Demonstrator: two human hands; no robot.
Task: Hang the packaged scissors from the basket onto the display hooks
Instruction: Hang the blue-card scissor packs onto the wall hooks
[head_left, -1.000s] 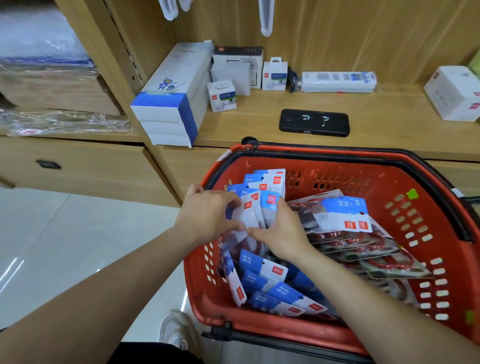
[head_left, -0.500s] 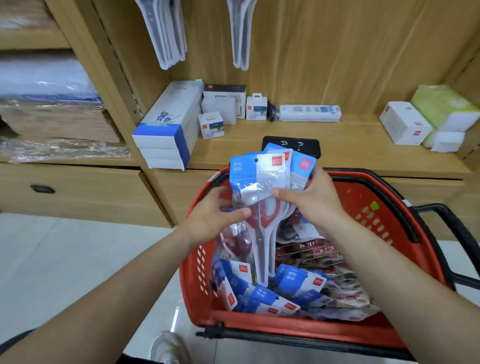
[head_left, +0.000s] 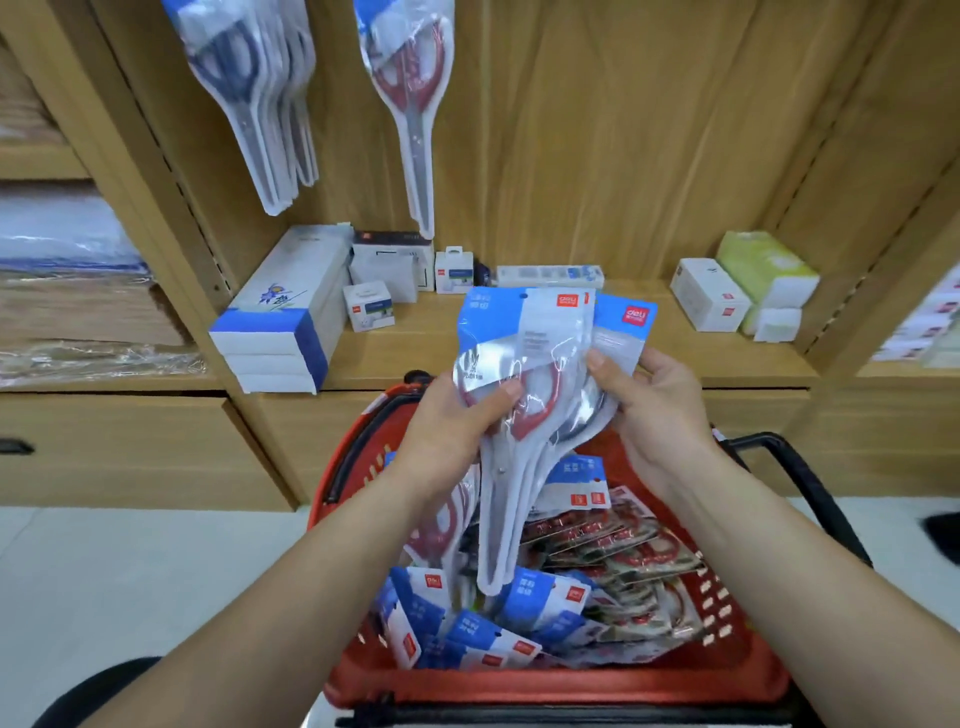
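Note:
A fanned bunch of packaged scissors, blue-and-white cards with clear sleeves, is held upright above the red basket. My left hand grips the bunch from the left, thumb across the front. My right hand pinches the right side near the cards. Several more scissor packs lie in the basket. On the wooden back wall hang blue-handled scissor packs and red-handled packs; their hooks are out of frame above.
A wooden shelf behind the basket carries a stack of white-and-blue boxes, small white boxes and a green pack. A drawer front is at the left. The basket's black handle sticks out to the right.
Both hands lifted a bunch of scissor packs out of the basket and raised it toward the shelf. The view tilted up, so the hanging packs on the wall show more fully.

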